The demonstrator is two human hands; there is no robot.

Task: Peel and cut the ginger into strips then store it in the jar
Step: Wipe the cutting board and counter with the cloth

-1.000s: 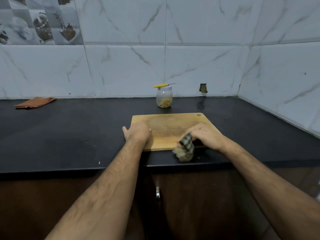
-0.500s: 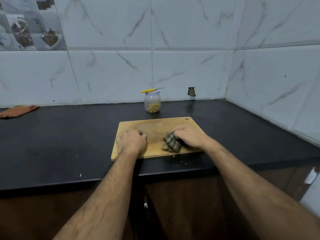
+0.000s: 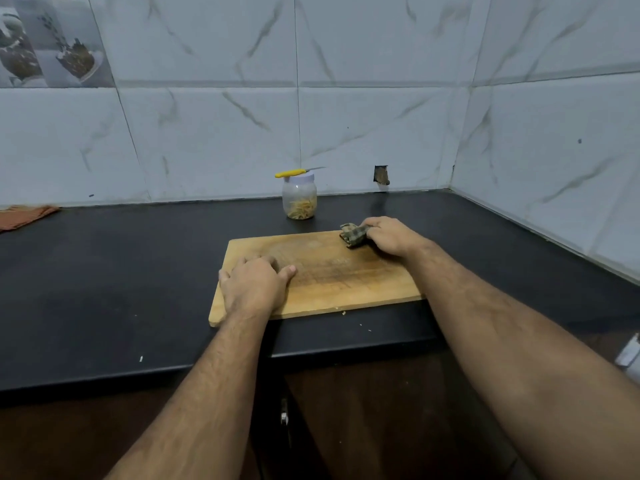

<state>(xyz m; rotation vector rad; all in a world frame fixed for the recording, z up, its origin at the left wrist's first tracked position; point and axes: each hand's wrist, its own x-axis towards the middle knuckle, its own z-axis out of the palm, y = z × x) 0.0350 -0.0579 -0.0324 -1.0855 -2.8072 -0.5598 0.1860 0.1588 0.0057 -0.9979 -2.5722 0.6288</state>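
While two bare forearms are reaching in from the bottom of the frame, the left hand [image 3: 254, 285] is lying on the lower-left part of the one wooden cutting board [image 3: 332, 275], fingers loosely bent and holding nothing. At the board's upper-right corner the right hand [image 3: 389, 235] is gripping one checked cloth [image 3: 353, 233] and pressing it against the wood. Above the board, near the centre, one clear jar [image 3: 299, 199] is standing on the black counter [image 3: 104, 289] with ginger strips [image 3: 301, 207] showing inside and one yellow-handled knife [image 3: 294, 172] lying across its lid. One orange cloth [image 3: 24, 216] is being cut off by the left edge. A few pale crumbs, too small to identify, are lying below the board.
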